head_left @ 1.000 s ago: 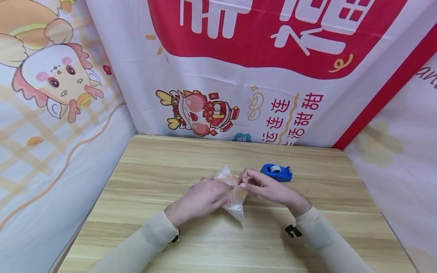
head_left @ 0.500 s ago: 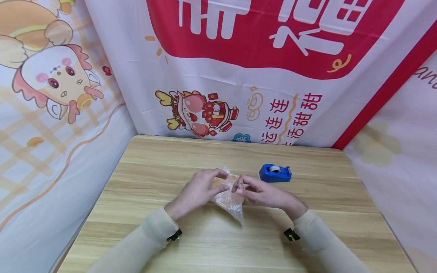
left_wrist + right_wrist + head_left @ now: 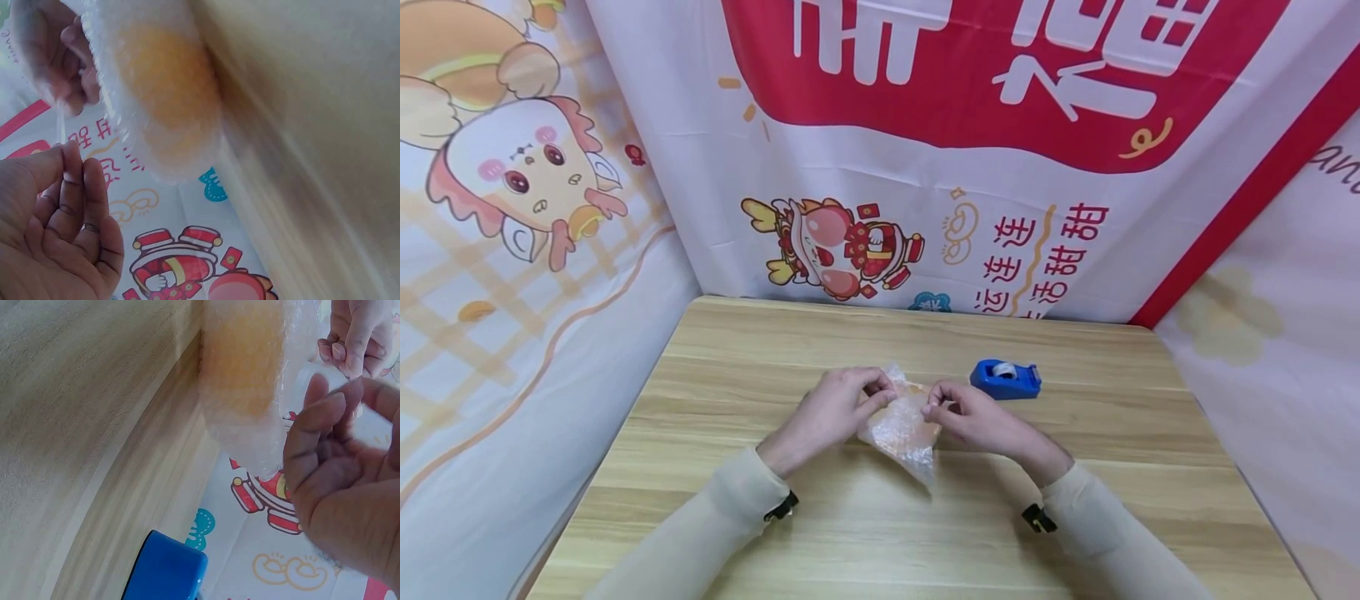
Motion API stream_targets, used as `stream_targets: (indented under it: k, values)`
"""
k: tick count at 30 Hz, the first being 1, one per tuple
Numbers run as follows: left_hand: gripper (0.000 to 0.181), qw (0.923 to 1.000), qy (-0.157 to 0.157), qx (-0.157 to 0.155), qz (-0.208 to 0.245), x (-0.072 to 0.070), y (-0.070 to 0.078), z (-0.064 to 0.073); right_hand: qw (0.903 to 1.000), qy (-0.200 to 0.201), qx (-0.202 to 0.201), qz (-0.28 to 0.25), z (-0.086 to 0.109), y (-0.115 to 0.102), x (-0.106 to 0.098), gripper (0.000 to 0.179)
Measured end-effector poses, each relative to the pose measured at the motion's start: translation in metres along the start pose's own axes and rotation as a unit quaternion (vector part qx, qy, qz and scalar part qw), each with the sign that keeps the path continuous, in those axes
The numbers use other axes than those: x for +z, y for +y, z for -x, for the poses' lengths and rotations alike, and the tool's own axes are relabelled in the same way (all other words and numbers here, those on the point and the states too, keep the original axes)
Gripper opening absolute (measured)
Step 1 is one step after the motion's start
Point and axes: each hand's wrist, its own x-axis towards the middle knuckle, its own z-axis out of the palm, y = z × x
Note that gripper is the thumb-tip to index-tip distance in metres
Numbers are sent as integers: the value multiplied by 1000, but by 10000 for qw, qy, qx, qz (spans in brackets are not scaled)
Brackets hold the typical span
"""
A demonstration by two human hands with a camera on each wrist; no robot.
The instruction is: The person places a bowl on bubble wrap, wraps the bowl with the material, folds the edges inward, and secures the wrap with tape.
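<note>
A bubble-wrapped bundle (image 3: pixel 904 437) lies on the table under both hands, with something orange showing through the wrap (image 3: pixel 164 81). Above it, a short strip of clear tape (image 3: pixel 60 125) stretches between the two hands. My left hand (image 3: pixel 842 404) pinches one end between thumb and forefinger, its other fingers curled in the left wrist view. The other end is pinched by my right hand (image 3: pixel 973 417), whose fingertips meet in the right wrist view. What the orange thing is stays hidden by the wrap.
A blue tape dispenser (image 3: pixel 1006 380) with a roll of clear tape stands behind the right hand. The wooden table (image 3: pixel 722 350) ends at a printed cloth (image 3: pixel 835 158) hung along its back edge. More printed cloth (image 3: pixel 535 350) hangs at the left side.
The left hand has risen off the bundle, come to the right fingertips, then drawn slightly back to the left. The hands now stand a little apart with the tape strip between them.
</note>
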Motion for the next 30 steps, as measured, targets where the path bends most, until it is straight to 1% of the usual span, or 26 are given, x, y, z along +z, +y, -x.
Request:
stream_targets:
  k: [2,4,7,10,13,14,17,20,22,24,27,30]
  values:
    - [9,9999,-58,-70,95,-3,0,-1,9995,228,234,34,0,-2,1,25]
    - [10,9998,-110,-158,79,-6,1,-2,9983,402,424,4,1,-4,2,27]
    - [12,9994,-129,-294,-160,-7,2,-4,9959,626,651,-41,2,-6,3,30]
    - [13,9984,-85,-343,-437,-6,2,-7,9944,771,715,-64,1,-8,4,31]
    - [13,9984,-71,-347,-442,-5,2,-10,9942,858,652,-36,-1,-11,5,27]
    - [13,9986,-79,-361,-374,-5,1,-11,9940,906,620,-6,-1,-12,5,26]
    - [12,9990,-147,-411,54,-5,0,-13,9924,1052,641,50,-2,-13,5,21]
    - [9,9975,-231,-434,507,-6,-3,-16,9913,1143,646,34,-3,-13,5,18]
    - [8,9960,-273,-448,718,-7,-5,-17,9912,1169,618,-37,-3,-14,5,17]
    - [9,9949,-312,-463,844,-8,-6,-18,9909,1208,593,-102,-3,-14,5,15]
    - [8,9944,-342,-471,883,-8,-6,-19,9899,1262,632,-166,-3,-15,5,12]
    - [6,9958,-328,-473,709,-8,-5,-20,9889,1303,699,-169,-5,-15,7,12]
